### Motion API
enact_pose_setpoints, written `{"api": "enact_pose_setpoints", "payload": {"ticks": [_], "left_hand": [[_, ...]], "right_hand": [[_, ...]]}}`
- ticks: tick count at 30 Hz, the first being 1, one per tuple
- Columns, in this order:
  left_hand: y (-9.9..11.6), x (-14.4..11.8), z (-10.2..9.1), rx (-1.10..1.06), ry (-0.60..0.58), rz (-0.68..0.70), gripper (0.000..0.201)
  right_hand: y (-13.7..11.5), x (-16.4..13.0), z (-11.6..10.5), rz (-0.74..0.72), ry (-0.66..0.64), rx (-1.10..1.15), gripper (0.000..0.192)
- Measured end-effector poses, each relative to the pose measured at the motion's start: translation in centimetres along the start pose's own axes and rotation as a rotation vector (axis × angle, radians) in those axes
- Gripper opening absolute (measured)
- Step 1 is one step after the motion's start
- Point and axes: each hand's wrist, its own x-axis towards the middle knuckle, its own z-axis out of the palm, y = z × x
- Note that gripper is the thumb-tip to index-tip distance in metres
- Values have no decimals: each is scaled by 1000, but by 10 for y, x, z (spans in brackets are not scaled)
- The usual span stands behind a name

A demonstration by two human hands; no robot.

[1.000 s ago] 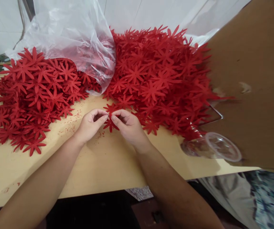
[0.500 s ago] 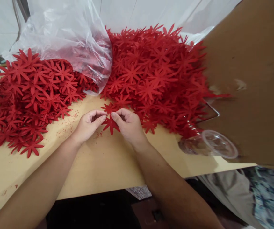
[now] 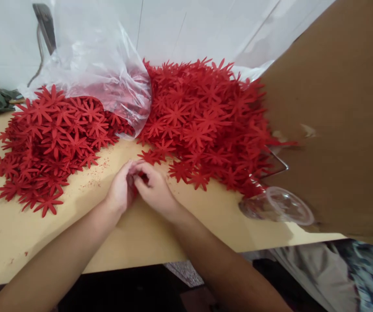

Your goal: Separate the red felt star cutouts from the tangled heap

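Both arms reach in over the tan surface (image 3: 173,234) and the left hand (image 3: 120,190) and right hand (image 3: 154,190) press together, fingers curled tight around a small red flower piece (image 3: 143,177), mostly hidden, just in front of the big red flower pile (image 3: 206,125).

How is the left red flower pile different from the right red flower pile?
The left pile is smaller and flatter; the right pile is larger and heaped higher. The left pile lies clear of the cardboard; the right pile reaches it. Both are red cut-out flowers, partly under the plastic bag.
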Motion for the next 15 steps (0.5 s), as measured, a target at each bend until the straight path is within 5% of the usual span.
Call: {"api": "enact_pose_setpoints", "payload": {"ticks": [5, 10, 15], "left_hand": [[7, -18, 12, -302, 7, -79, 44], [24, -18, 2, -530, -23, -79, 51], [43, -7, -20, -498, 87, -13, 57]], "right_hand": [[-17, -5, 23, -125, 124, -181, 10], [-31, -1, 45, -145, 255, -165, 24], [-35, -1, 74, -144, 69, -170, 53]]}}
